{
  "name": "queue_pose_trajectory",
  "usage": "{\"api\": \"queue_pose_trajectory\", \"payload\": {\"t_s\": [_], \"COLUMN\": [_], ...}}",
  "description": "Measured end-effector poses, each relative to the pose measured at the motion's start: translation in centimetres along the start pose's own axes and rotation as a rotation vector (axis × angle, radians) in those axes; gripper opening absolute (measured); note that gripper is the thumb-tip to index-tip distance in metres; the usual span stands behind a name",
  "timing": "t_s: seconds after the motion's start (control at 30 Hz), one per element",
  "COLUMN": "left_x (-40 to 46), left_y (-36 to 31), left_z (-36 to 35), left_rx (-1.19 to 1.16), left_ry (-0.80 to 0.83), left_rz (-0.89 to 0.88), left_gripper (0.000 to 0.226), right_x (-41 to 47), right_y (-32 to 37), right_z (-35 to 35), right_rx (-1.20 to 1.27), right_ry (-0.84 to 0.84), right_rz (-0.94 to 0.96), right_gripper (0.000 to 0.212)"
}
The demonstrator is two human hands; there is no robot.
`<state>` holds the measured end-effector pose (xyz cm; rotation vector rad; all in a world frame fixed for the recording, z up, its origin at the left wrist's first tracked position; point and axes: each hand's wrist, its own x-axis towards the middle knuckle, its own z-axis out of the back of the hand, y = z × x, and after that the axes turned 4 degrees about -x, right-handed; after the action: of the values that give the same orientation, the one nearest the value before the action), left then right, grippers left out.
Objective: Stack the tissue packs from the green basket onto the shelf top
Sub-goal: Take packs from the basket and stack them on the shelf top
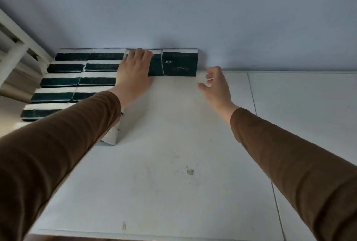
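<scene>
Dark green and white tissue packs (77,80) stand in several rows on the left part of the white shelf top (173,144), up against the wall. My left hand (134,74) lies flat on one pack (155,66) in the back row, its fingers over the top edge. Right of it stands another pack (179,64) with gold lettering, upright against the wall. My right hand (215,84) hovers just right of that pack, fingers loosely curled and holding nothing. The green basket is out of view.
A pale wall (193,18) rises directly behind the packs. A white frame (17,42) stands at the far left. A seam (253,96) runs down the shelf top on the right, with a second panel beyond it. Small stains (190,171) mark the surface.
</scene>
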<state>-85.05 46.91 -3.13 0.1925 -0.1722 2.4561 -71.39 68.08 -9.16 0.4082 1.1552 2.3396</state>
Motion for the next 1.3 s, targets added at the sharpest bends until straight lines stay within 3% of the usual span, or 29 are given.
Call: {"api": "queue_pose_trajectory", "payload": {"t_s": [0.23,0.4,0.73,0.93,1.1,1.23,1.3], "left_x": [-8.0,-12.9,-25.3,-30.7,-34.3,-37.1,-38.1], "left_y": [-11.5,-20.4,-39.7,-52.8,-64.0,-72.5,-73.6], "left_z": [0.6,1.3,2.5,1.2,-4.0,-11.2,-13.7], "left_rx": [-0.051,-0.105,-0.288,-0.337,-0.349,-0.249,-0.199], "left_ry": [0.003,0.003,0.049,0.058,0.170,0.322,0.402], "left_rz": [-0.070,-0.178,-0.388,-0.563,-0.637,-0.609,-0.596], "left_gripper": [0.063,0.058,0.053,0.053,0.052,0.057,0.057], "right_x": [-9.7,-17.1,-36.2,-44.7,-49.5,-52.0,-52.9], "right_y": [-3.8,-7.6,-16.3,-24.7,-34.7,-44.8,-47.4], "right_z": [9.5,17.4,32.2,41.1,47.4,50.4,50.1], "right_rx": [-0.192,-0.326,-0.438,-0.406,-0.375,-0.311,-0.296], "right_ry": [-0.050,-0.110,-0.251,-0.274,-0.288,-0.161,-0.105], "right_rz": [0.177,0.150,-0.004,-0.208,-0.371,-0.495,-0.516], "right_gripper": [0.038,0.037,0.035,0.033,0.031,0.033,0.035]}}
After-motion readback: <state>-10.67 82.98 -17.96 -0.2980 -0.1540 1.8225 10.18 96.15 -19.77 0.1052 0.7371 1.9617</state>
